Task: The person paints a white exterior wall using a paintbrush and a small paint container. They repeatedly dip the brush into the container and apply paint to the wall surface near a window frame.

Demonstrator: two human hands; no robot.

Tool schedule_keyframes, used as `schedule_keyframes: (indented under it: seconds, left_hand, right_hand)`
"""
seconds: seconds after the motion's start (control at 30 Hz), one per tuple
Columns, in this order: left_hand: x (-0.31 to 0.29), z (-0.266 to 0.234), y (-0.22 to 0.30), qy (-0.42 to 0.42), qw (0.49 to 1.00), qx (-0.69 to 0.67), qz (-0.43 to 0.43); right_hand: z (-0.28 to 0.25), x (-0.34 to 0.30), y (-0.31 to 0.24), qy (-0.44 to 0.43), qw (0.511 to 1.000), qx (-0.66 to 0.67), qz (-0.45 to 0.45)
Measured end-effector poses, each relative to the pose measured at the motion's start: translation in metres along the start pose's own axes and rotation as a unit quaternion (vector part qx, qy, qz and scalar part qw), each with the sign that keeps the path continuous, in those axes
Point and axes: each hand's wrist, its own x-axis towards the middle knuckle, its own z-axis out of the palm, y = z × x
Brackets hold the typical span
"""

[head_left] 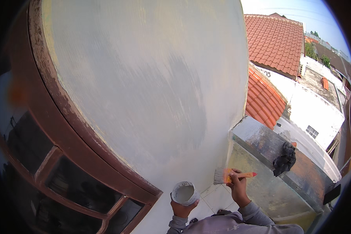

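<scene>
My left hand point(182, 209) is wrapped round a small round tub of pale grey-white paint point(184, 194), held upright near the foot of the wall. To its right, my right hand point(238, 185) grips a paintbrush point(244, 175) by its orange, red-tipped handle. Paint coats the brush's bristles, which point left toward the wall, and I cannot tell whether they touch it. A large wall point(144, 78) rises in front of me, streaked with grey-white strokes and a darker, wet-looking patch near its middle.
On the left stands a brown wooden frame point(89, 121) with dark glass panes. A low parapet point(257, 136) runs along the right, with a crumpled black cloth point(285, 158) and a dark flat object point(332, 194) on top. Beyond are tiled roofs point(273, 43); white floor tiles point(218, 198) lie below.
</scene>
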Motion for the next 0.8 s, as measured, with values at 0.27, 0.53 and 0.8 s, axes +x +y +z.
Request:
schedule_keyframes:
  seconds: [0.27, 0.53, 0.8]
  left_hand:
    - [-0.043, 0.034, -0.037, 0.063, 0.992, -0.069, -0.081]
    - [-0.072, 0.021, -0.031, 0.126, 0.992, 0.009, -0.028]
    - [-0.085, -0.024, 0.042, 0.169, 0.982, 0.025, -0.076]
  right_hand:
    - [0.062, -0.004, -0.059, -0.296, 0.950, -0.095, -0.029]
    - [0.124, -0.007, -0.059, -0.630, 0.719, -0.246, -0.161]
    - [0.182, -0.039, -0.055, -0.728, 0.579, -0.336, -0.144]
